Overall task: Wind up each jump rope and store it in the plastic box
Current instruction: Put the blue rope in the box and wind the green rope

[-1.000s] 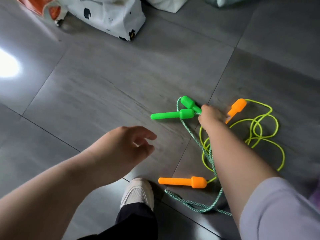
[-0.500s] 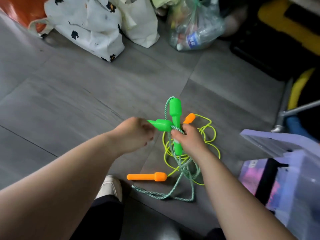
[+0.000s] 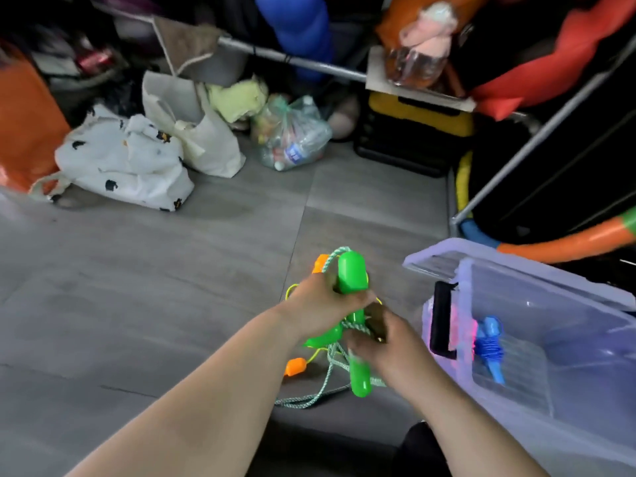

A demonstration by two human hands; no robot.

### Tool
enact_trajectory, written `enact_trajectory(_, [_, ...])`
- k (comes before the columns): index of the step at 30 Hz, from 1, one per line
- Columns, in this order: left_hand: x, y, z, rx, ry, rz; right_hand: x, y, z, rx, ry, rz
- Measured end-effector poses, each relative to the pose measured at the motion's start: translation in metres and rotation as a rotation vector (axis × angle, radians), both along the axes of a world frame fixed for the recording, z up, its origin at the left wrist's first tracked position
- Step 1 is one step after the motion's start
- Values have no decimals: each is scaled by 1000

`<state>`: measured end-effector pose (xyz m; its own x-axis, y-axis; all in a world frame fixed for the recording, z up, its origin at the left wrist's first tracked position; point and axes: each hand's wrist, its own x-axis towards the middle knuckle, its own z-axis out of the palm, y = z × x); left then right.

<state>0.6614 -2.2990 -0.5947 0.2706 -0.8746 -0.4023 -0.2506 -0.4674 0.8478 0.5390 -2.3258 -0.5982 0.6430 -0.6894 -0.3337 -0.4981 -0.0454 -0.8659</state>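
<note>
My left hand [image 3: 318,306] grips a green jump-rope handle [image 3: 351,277] that points up and away. My right hand [image 3: 382,342] holds the second green handle [image 3: 359,380], which points down toward me. The green-and-white rope [image 3: 309,401] hangs from both handles and trails on the floor. Beneath my hands lies a second rope with a yellow cord and orange handles [image 3: 295,366], partly hidden. The clear plastic box [image 3: 585,401] stands open at the right; a wound blue jump rope [image 3: 490,349] lies inside.
Bags stand at the back: a white spotted one [image 3: 127,163], a cream tote [image 3: 203,132] and a clear bag of bottles [image 3: 292,139]. A metal rack leg [image 3: 516,160], a yellow-black crate [image 3: 413,132] and foam tubes [image 3: 568,239] crowd the right. Grey tiled floor [image 3: 137,287] stretches left.
Both hands lifted the green handles off the floor and brought them together near the box. The view swung up and right, so the box and the rack came into sight.
</note>
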Motion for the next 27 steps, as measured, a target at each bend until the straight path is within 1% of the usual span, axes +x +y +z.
enact_trajectory(1, [-5,-1,0,-30,73,63,-4,4,-2,-48,-15,-32])
enact_trajectory(4, [-13,-7,17,-191,374,396,-20,6,2,-212,-19,-103])
enact_trajectory(6, [-14,-8,30,-265,544,505,-33,1,10,-192,-16,-104])
enact_trajectory(7, [-15,-6,33,-262,554,511,-40,0,12,-182,22,-46])
enact_trajectory(8, [-16,-2,31,-240,511,496,-44,0,12,-198,86,50])
enact_trajectory(9, [-20,4,27,-209,421,481,-49,2,11,-226,141,147])
enact_trajectory(11, [-23,18,13,-158,205,444,-58,4,9,-224,190,237])
enact_trajectory(13, [-22,31,4,-111,29,307,-63,-1,12,-151,139,261])
enact_trajectory(14, [-20,36,2,-83,-25,206,-63,-4,16,-97,94,267])
enact_trajectory(15, [-19,38,3,-59,-39,119,-62,-8,22,-20,36,263])
enact_trajectory(17, [-20,40,5,-51,52,36,-59,-16,29,103,-76,231])
enact_trajectory(20, [-30,40,3,-39,308,33,-54,-24,31,231,-264,164])
enact_trajectory(21, [-32,39,1,-36,377,36,-51,-27,29,283,-327,115])
enact_trajectory(24, [-29,32,-6,-38,584,22,-44,-38,22,459,-500,-119])
enact_trajectory(25, [-27,28,-8,-39,605,-7,-40,-41,20,497,-536,-167])
enact_trajectory(27, [-24,21,-15,-30,541,-61,-35,-46,17,516,-556,-189])
